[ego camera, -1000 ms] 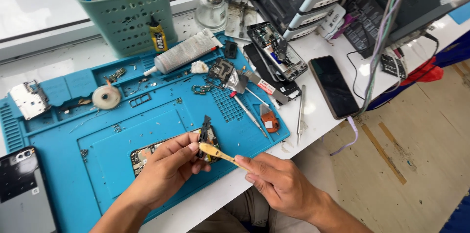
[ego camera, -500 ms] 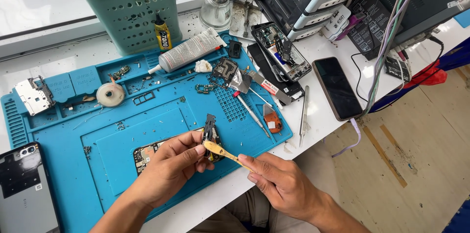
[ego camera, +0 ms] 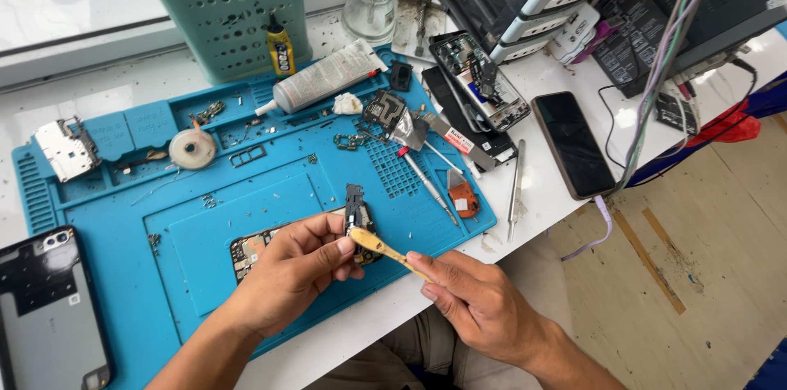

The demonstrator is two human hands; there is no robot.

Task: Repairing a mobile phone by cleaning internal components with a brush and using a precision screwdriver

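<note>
Little changed over the last second: same grip, view only drawn closer. Left hand (ego camera: 291,271) still pinching a small dark phone part (ego camera: 357,222) above the near edge of the blue mat (ego camera: 205,218). Right hand (ego camera: 475,304) closed around a yellowish brush (ego camera: 381,246), tip against that part. Scrubbing apparently ongoing.

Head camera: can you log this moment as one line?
left hand: holds small black phone part | right hand: holds tan brush against part | below: blue repair mat
</note>
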